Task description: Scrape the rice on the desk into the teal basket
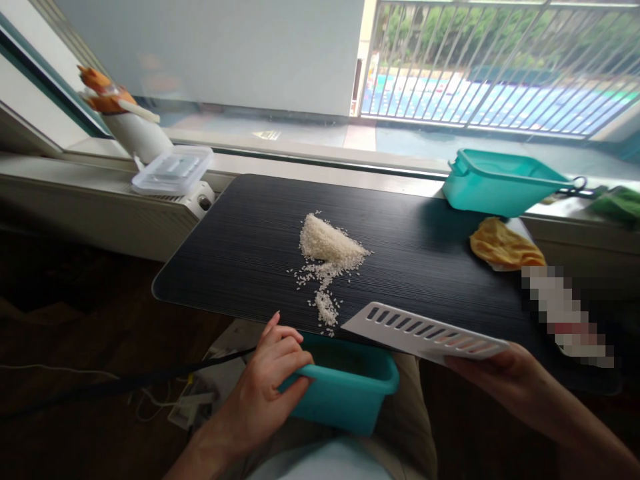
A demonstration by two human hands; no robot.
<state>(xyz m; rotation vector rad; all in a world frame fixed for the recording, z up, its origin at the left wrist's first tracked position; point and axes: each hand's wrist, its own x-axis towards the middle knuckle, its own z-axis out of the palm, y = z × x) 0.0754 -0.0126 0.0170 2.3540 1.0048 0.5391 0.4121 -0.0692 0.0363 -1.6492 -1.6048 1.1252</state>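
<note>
Loose white rice (327, 243) lies heaped near the middle of a black tabletop (235, 253), with a thin trail of grains running toward the front edge. My left hand (277, 367) is closed over the rim of a teal plastic bin (345, 397), thumb outside. The bin sits just below the table's front edge, above my lap; its inside is mostly dark. In my right hand (507, 377) is a flat white slotted plastic piece (405, 333), held tilted over the front edge. Its pointed left corner is close to the end of the rice trail.
A second teal bin (505, 183) stands at the back right, with a crumpled yellow cloth (505, 245) before it. A blurred-out object (565, 317) lies at the right edge. Back left, a clear plastic container (175, 170) rests on the radiator (90, 193). Cables trail on the floor at left.
</note>
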